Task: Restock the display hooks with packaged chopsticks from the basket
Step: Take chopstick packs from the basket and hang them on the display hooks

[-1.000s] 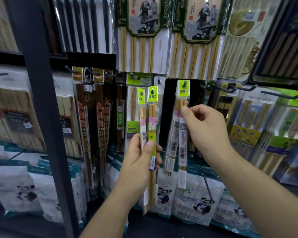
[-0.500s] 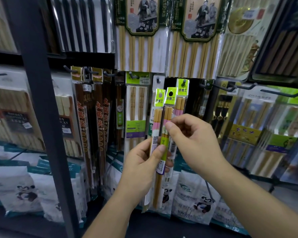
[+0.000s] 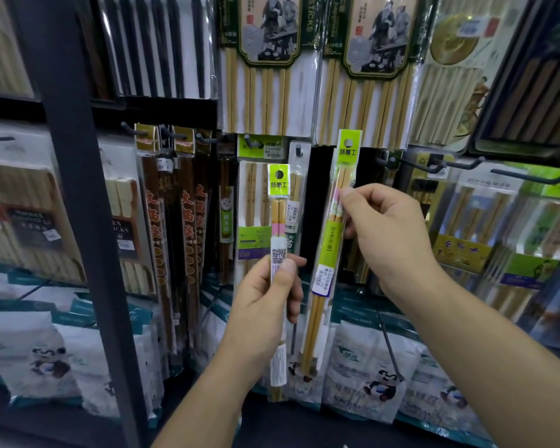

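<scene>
Two packs are not yet hung: left hand (image 3: 265, 305) fingers clamp the lower chopstick pack (image 3: 278, 202), right hand (image 3: 388, 234) fingers pinch the raised chopstick pack (image 3: 332, 240) near the display hooks (image 3: 298, 151).

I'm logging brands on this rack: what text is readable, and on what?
"STICKS": vertical, on the green-framed pack, top centre; its start is cut off.
"EN" over "ICKS": pale pack beside the black post, rest hidden.
Green headers of the left-hand pack, held by the left hand, and the right-hand pack, pinched by the right hand: Chinese characters, too blurred to read.
Price stickers: too small.
</scene>
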`<state>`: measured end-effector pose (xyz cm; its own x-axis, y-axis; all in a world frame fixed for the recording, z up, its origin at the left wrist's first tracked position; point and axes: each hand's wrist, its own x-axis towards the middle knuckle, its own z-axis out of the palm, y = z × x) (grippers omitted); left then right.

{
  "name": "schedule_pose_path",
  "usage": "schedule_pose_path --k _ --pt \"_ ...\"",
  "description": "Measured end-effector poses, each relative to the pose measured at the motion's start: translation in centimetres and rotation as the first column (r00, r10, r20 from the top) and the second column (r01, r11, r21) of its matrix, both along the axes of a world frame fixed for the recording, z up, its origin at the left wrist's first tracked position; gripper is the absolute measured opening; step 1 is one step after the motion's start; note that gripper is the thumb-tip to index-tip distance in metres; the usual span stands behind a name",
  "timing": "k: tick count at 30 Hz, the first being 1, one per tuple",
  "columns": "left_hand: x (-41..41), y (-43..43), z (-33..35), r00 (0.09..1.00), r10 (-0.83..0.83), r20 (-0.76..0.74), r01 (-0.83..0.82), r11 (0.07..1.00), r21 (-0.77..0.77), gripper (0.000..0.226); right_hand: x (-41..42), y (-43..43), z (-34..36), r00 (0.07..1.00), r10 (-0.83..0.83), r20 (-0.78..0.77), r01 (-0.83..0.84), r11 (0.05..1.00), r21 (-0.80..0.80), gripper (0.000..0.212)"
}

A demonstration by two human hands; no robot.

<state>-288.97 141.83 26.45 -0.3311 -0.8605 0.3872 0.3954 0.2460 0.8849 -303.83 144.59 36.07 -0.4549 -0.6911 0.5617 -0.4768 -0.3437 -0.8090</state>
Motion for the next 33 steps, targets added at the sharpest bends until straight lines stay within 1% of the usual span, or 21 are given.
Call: schedule_pose_path --k 2,6,12,16,21,26,28,31,33 --pt "0.1 0.0 0.0 1.000 -0.010 0.010 0.010 1.000 -0.008 0.025 0.0 -0.1 -0.1 1.000 0.000 0.026 -0.001 1.000 0.011 0.034" --pt "0.3 0.0 -0.1 1.000 -0.010 0.028 0.011 1.000 -0.017 0.025 0.0 -0.2 -0.3 0.997 0.018 0.081 -0.020 1.000 0.022 0.035" --pt "0.4 -0.1 -0.2 0.998 -0.005 0.055 0.007 0.999 -0.040 0.025 -0.3 -0.2 -0.7 0.995 0.031 0.093 -0.037 0.997 0.062 0.036" --pt "0.2 -0.1 -0.3 0.999 -0.009 0.045 0.011 0.999 -0.034 0.025 -0.4 -0.1 -0.9 1.000 -0.003 0.029 0.000 0.997 0.079 0.035" --pt "0.4 -0.5 -0.6 0.998 -0.065 0.007 0.064 0.997 0.041 0.031 -0.7 0.3 -1.5 0.995 -0.084 -0.061 0.090 0.992 0.092 0.035" --pt "0.0 -0.1 -0.4 0.999 -0.050 -0.001 0.050 0.999 -0.016 0.029 -0.8 0.8 -2.2 0.989 -0.142 -0.048 0.145 0.986 0.081 0.028" --pt "-0.2 0.1 -0.2 0.999 -0.039 0.008 0.039 0.998 -0.054 0.028 -0.5 1.2 -2.1 0.995 -0.088 -0.042 0.091 0.994 0.064 0.025" --pt "-0.4 0.5 0.5 0.997 -0.075 0.012 0.076 0.992 -0.098 0.030 0.5 1.9 -1.4 0.994 0.099 -0.041 -0.097 0.994 0.048 0.016" --pt "-0.7 1.1 1.0 0.993 -0.112 0.037 0.116 0.985 -0.124 0.027 0.9 2.1 -0.8 0.982 0.181 -0.049 -0.178 0.983 0.055 0.016"
